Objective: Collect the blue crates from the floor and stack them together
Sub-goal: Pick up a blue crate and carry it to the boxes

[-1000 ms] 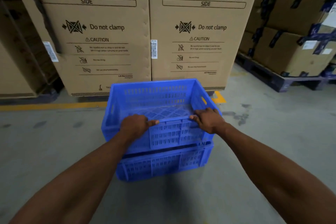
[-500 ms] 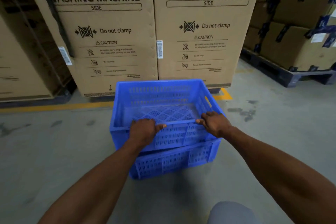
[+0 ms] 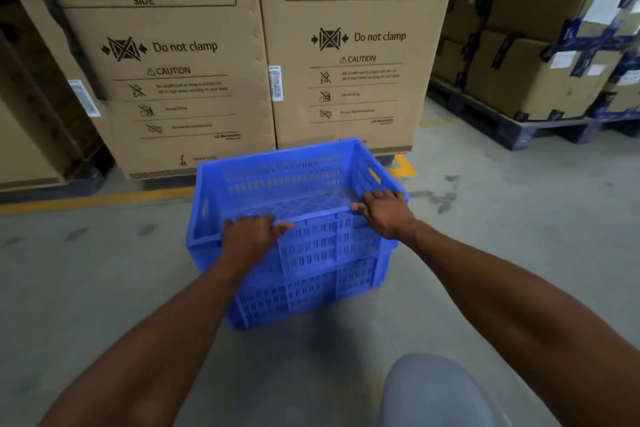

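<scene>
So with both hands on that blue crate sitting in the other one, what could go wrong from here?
1. The top crate looks skewed on the lower crate, so it may jam or sit crooked rather than nest flat.
2. The left hand and right hand curl over the near rim; fingers could get pinched if it drops suddenly.
3. The washing machine boxes stand just behind; a forward shove could bump them.

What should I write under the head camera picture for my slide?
Both hands, left hand and right hand, grip the top blue crate nested in the bottom blue crate.
</scene>
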Demonstrator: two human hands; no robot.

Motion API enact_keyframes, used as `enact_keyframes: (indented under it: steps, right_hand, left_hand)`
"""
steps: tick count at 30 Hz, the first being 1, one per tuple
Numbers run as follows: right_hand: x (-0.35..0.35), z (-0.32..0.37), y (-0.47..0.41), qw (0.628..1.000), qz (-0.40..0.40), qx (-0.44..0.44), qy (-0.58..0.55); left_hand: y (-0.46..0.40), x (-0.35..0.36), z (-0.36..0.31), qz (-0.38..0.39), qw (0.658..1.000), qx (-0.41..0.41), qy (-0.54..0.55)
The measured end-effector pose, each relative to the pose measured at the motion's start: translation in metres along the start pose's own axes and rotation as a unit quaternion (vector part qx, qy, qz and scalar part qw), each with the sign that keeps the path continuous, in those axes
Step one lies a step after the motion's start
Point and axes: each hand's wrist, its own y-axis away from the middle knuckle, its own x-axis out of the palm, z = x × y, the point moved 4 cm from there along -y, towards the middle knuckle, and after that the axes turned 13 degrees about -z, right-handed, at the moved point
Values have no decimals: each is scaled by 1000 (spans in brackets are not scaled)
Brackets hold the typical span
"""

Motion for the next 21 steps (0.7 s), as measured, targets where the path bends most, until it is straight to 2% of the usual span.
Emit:
enact_keyframes:
  steps: [5, 7, 10, 13, 21]
  right_hand:
    - [19, 38, -4, 999, 39, -33, -11]
    - [22, 40, -6, 999, 23, -31, -14]
    - [19, 25, -10, 1000, 9, 4, -21]
    - [20, 18, -8, 1000, 9, 20, -6]
    - [32, 30, 7, 999, 38, 3, -10]
  left_hand:
    - [-2, 3, 50, 38, 995, -65, -59]
    - [0, 4, 49, 54, 993, -83, -67]
    - [9, 5, 20, 48, 992, -111, -20]
    - [24, 16, 0, 17, 995, -95, 15]
    - [36, 19, 26, 25, 995, -71, 58]
